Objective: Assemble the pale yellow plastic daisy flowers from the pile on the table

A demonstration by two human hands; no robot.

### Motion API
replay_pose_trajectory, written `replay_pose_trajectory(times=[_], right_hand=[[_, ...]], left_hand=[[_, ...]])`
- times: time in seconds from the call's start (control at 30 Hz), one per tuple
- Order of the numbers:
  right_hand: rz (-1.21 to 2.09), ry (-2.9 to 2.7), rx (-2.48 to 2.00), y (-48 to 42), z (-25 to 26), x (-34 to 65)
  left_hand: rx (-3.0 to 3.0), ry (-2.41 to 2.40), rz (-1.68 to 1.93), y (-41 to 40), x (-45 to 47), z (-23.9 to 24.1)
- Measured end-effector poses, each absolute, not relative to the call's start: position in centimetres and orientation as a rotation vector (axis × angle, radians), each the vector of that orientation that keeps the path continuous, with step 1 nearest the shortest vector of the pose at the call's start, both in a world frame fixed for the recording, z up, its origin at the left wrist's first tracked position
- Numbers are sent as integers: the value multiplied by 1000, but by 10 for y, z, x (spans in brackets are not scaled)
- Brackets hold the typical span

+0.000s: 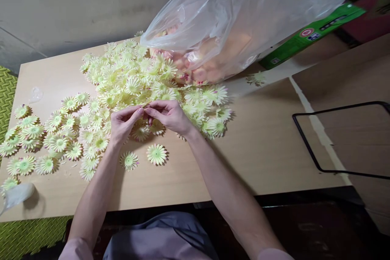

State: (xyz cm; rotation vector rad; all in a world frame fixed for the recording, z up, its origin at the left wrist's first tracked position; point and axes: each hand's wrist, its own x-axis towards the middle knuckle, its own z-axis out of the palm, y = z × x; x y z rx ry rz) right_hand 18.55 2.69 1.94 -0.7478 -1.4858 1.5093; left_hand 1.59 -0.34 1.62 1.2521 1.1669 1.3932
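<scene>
The flowers [128,77] are flat, round fabric or plastic heads. Each is a ring of narrow, pointed, pale yellow petals around a green centre, and a few are tipped with purple. They lie in a loose pile on the pale wood-grain surface [258,142], thick at the pile's far side and thinning to single heads at its left.

The left hand [122,124] and right hand [170,115] meet over the pile's near edge. Their fingers [138,111] are drawn narrow, thumb and forefinger tips pinched together and touching those of the other hand. What they pinch is hidden by the fingertips. Two lone heads [156,154] lie flat just nearer than the pile, below the hands.

A large bag [243,16] of thin, crinkled clear plastic slumps against the pile's far right side, with soft pink pieces [195,69] showing through it. Right of the pile, beyond the bag, one stray head [257,78] lies alone.

Farther right of the pile is a long green box [307,34] with a round red-and-white mark; its writing is too small to read. A thin black wire frame [307,146], rectangular with rounded corners, lies well to the pile's right. Left of the pile, past the surface's edge, is a green mat [7,89] with a zigzag ribbed texture.
</scene>
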Motion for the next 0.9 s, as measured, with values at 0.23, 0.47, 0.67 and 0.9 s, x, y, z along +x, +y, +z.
replay_pose_trajectory(times=[0.23, 0.47, 0.67, 0.9], right_hand=[[1533, -1469, -759, 27, 19, 185], [1543, -1460, -749, 27, 21, 186], [1533, -1501, -739, 26, 23, 189], [1530, -1497, -759, 24, 25, 190]], left_hand=[[1243, 1186, 1396, -3, 16, 14], [1253, 1177, 1386, -4, 15, 15], [1264, 1161, 1381, -5, 15, 17], [1279, 1176, 1382, -5, 16, 17]])
